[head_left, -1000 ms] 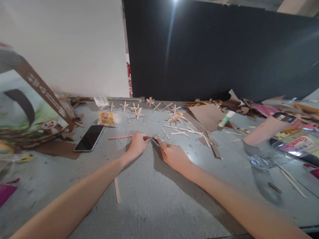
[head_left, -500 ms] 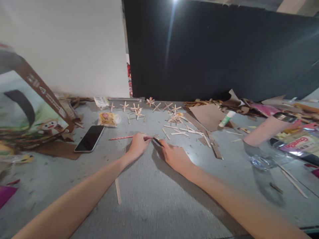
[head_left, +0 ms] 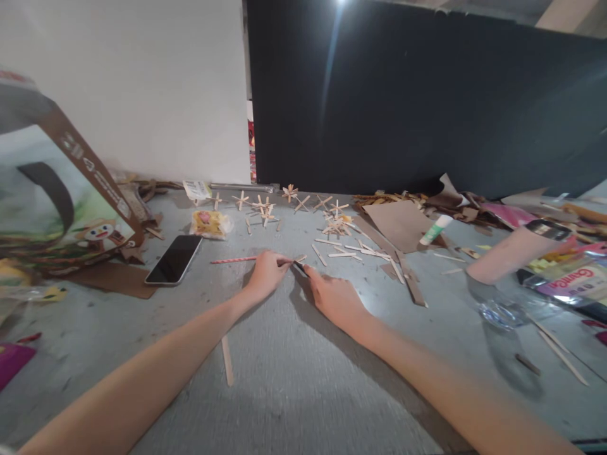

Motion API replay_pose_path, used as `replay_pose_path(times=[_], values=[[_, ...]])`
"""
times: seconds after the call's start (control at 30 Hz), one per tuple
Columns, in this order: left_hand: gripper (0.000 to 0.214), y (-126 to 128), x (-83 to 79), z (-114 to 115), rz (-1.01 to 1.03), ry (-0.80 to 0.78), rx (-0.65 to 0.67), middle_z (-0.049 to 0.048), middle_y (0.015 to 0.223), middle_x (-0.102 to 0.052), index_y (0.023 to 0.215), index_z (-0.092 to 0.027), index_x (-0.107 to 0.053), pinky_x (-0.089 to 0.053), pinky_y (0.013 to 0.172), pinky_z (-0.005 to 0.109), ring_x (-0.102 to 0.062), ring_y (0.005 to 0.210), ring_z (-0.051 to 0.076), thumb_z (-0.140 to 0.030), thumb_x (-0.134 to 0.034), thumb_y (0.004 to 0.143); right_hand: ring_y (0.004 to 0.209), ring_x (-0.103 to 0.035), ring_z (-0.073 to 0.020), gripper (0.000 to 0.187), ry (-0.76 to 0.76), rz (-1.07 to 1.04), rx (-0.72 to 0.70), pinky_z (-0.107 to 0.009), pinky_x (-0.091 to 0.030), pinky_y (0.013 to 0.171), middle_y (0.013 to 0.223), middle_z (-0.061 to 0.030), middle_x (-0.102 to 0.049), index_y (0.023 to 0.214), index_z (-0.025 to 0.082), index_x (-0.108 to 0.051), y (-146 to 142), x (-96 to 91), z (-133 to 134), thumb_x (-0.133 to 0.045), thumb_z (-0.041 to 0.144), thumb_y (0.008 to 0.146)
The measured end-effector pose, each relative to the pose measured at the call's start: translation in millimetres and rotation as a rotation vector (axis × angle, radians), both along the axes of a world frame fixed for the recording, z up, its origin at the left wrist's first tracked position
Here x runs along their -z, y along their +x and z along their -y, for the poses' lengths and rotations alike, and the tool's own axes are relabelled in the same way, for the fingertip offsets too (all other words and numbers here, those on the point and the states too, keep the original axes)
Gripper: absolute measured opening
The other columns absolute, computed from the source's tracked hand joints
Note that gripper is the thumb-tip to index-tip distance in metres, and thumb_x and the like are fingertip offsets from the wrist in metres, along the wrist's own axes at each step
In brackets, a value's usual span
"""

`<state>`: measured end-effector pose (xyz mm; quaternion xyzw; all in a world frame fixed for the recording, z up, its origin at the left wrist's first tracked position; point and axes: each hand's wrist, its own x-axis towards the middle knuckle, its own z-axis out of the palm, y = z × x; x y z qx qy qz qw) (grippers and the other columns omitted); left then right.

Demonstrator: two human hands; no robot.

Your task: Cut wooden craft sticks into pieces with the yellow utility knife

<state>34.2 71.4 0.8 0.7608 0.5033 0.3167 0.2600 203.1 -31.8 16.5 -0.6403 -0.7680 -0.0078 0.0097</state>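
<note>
Wooden stick [head_left: 301,258], mid-frame: likely light, stiff, brittle; hold one end. Left hand [head_left: 268,275] apparently pinches it; right hand [head_left: 337,299] clasps dark tool [head_left: 299,267].

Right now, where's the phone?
In the head view, the phone lies flat on the grey table, left of the person's left hand, between brown cardboard and a yellow packet.

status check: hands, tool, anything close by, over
Right hand: gripping dark tool. Left hand: near tool's tip, hold unclear. Striped stick beside left hand, loose sticks beyond right.
</note>
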Motion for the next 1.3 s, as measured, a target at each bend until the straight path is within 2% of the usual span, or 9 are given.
replay_pose_path(times=[0.3,0.7,0.9,1.13,1.3], values=[[0.018,-1.4,-0.8,-0.8,0.002,-0.028,0.016,0.0093,0.09,-0.083,0.092,-0.02,-0.085,-0.055,0.076,0.03,-0.076,0.081,0.023,-0.01,-0.07,0.087,0.086,-0.076,-0.0273,0.057,-0.031,0.059,-0.005,-0.034,-0.054,0.078,0.099,-0.0132,-0.079,0.157,0.024,-0.04,-2.6,-4.9,-3.2,-0.037,0.02,0.101],[0.016,-1.7,0.9,-1.7,0.024,-0.021,0.026,0.0085,0.087,-0.083,0.09,-0.019,-0.085,-0.052,0.072,0.029,-0.075,0.078,0.022,-0.011,-0.071,0.086,0.081,-0.075,-0.0277,0.054,0.005,-0.059,-0.001,-0.034,-0.055,0.074,0.106,-0.0158,-0.077,0.157,0.021,-0.041,0.8,5.1,-0.7,-0.032,0.02,0.103],[0.016,-1.7,1.6,-0.8,0.049,-0.017,0.036,0.0111,0.087,-0.083,0.09,-0.017,-0.085,-0.052,0.073,0.031,-0.074,0.076,0.023,-0.01,-0.071,0.086,0.079,-0.075,-0.0259,0.055,0.041,-0.095,-0.02,-0.033,-0.053,0.071,0.104,-0.0146,-0.077,0.159,0.022,-0.037,4.3,12.1,-1.3,-0.031,0.019,0.105],[0.016,-2.2,3.1,-1.4,0.077,-0.015,0.05,0.0106,0.085,-0.083,0.087,-0.019,-0.085,-0.052,0.072,0.032,-0.074,0.074,0.024,-0.011,-0.071,0.086,0.069,-0.073,-0.0251,0.056,0.117,-0.106,-0.06,-0.032,-0.052,0.063,0.093,-0.0146,-0.076,0.156,0.017,-0.044,7.8,20.3,-2.5,-0.033,0.017,0.101],[0.015,-2.4,6.3,-3.5,0.105,-0.013,0.061,0.0096,0.083,-0.082,0.085,-0.019,-0.084,-0.051,0.072,0.032,-0.073,0.073,0.024,-0.012,-0.071,0.085,0.061,-0.071,-0.0235,0.056,0.196,-0.096,-0.068,-0.03,-0.05,0.055,0.085,-0.0127,-0.076,0.154,0.019,-0.046,8.7,26.0,-1.5,-0.036,0.016,0.099]])
